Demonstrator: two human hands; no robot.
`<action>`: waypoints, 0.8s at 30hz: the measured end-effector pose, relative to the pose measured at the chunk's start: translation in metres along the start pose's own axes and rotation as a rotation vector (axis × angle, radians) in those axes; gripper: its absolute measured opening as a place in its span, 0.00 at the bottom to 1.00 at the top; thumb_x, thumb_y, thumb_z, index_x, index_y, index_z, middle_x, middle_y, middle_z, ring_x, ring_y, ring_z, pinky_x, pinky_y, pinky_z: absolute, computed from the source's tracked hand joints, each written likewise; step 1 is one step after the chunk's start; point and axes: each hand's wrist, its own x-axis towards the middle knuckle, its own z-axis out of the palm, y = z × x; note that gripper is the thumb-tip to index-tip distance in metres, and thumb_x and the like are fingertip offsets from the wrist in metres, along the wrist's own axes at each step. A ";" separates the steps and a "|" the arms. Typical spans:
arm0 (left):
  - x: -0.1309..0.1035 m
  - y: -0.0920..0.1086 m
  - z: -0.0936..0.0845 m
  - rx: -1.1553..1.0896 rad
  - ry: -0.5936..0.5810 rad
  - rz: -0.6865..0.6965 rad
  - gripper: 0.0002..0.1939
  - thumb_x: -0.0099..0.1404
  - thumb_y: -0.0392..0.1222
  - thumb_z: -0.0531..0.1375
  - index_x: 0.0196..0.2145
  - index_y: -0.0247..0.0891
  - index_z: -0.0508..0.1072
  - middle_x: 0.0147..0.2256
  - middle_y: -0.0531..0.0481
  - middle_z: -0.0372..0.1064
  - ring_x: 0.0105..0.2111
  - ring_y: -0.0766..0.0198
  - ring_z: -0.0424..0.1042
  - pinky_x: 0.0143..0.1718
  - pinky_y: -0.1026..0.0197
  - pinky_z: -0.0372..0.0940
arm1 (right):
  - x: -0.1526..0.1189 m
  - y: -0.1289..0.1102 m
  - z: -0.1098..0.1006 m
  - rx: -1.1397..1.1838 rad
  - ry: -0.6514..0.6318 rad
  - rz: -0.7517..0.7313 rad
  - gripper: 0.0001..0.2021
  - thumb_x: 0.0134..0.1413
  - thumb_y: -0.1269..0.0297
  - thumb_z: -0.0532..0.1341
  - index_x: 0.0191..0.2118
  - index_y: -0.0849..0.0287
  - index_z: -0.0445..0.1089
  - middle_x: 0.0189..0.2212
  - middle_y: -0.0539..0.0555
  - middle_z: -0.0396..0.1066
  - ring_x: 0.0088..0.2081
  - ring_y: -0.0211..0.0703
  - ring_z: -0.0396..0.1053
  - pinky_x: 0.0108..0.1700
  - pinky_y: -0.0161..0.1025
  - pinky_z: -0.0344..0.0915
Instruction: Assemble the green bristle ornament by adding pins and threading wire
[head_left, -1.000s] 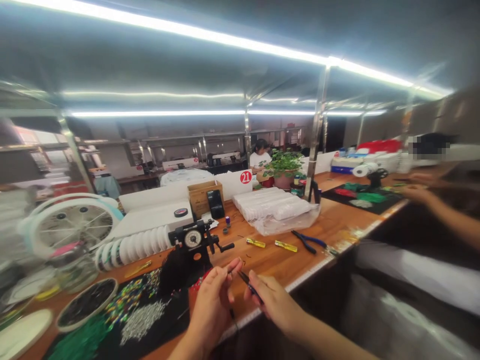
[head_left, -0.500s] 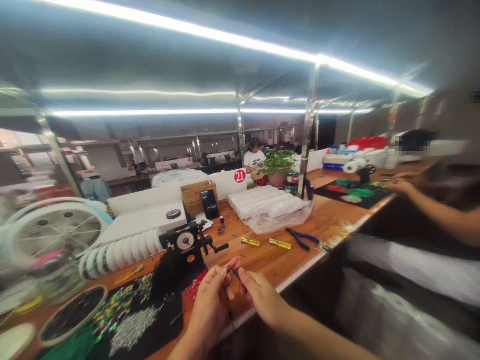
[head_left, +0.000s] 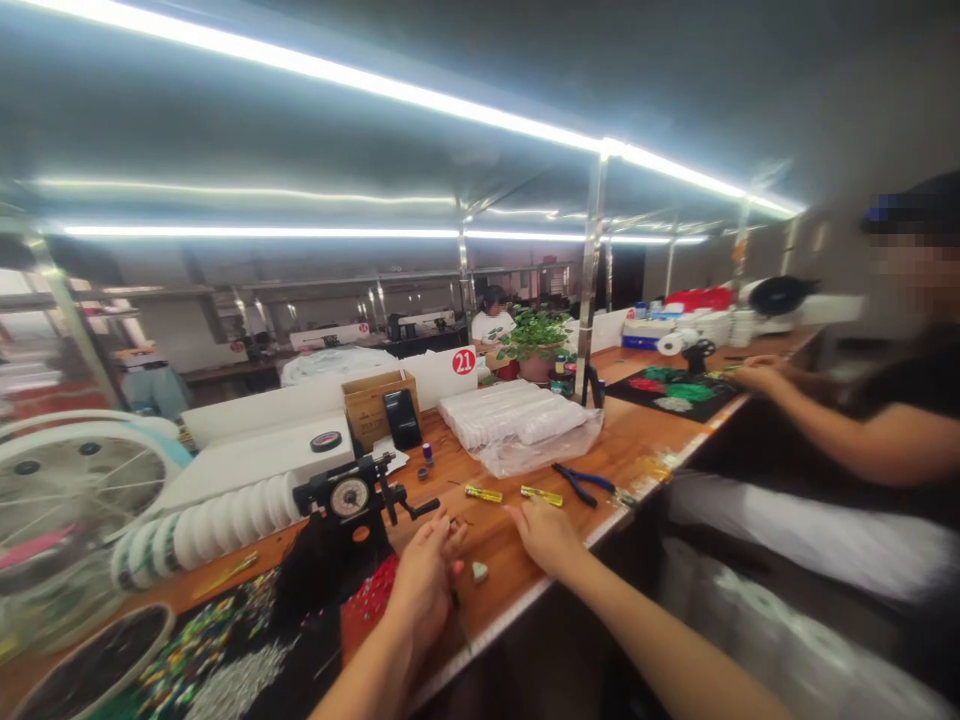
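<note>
My left hand [head_left: 429, 562] is closed over the bench's front part, fingers curled around a thin dark strand [head_left: 463, 622] that hangs below it. To its right, my right hand [head_left: 549, 535] has its thumb and fingertips drawn together; whatever may be between them is too small to make out. Just beyond the right fingertips lie two yellow-handled tools [head_left: 484, 494]. A small pale block [head_left: 479, 572] sits on the wood between my hands. Close to my left hand stands a black hand-cranked winder with a dial [head_left: 349, 496], its crank reaching toward my fingers.
Blue-handled pliers [head_left: 583, 482] lie at the right, near the bench edge. Bagged white rolls [head_left: 517, 425] are behind. Colourful beads [head_left: 214, 625], a row of white spools [head_left: 217, 525] and an oval bowl [head_left: 161, 618] fill the left. A co-worker's arm [head_left: 832, 425] is at far right.
My right hand has parted from my left, moving right and forward near the yellow-handled tools. The pale block shows now. The view has turned right, bringing more of the co-worker in.
</note>
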 end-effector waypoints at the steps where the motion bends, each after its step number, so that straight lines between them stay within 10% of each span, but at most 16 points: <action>1: 0.002 -0.001 0.002 0.023 0.023 -0.018 0.09 0.62 0.36 0.58 0.42 0.38 0.71 0.48 0.42 0.67 0.46 0.57 0.70 0.20 0.72 0.56 | 0.001 0.002 0.001 -0.034 -0.004 -0.004 0.17 0.60 0.60 0.51 0.34 0.67 0.72 0.41 0.67 0.70 0.43 0.54 0.67 0.46 0.44 0.58; 14: -0.005 -0.006 -0.003 0.026 -0.145 0.053 0.09 0.59 0.43 0.61 0.29 0.35 0.65 0.25 0.51 0.68 0.21 0.69 0.67 0.14 0.72 0.52 | 0.053 0.025 -0.028 0.186 -0.071 0.082 0.06 0.50 0.73 0.58 0.36 0.68 0.69 0.40 0.66 0.68 0.47 0.54 0.63 0.49 0.46 0.55; 24: -0.004 -0.008 -0.008 0.026 -0.209 0.152 0.18 0.55 0.52 0.63 0.22 0.37 0.63 0.17 0.57 0.59 0.15 0.72 0.57 0.14 0.71 0.51 | -0.007 -0.050 0.030 1.080 -0.315 0.041 0.35 0.51 0.33 0.41 0.31 0.64 0.66 0.20 0.49 0.63 0.18 0.32 0.60 0.22 0.30 0.59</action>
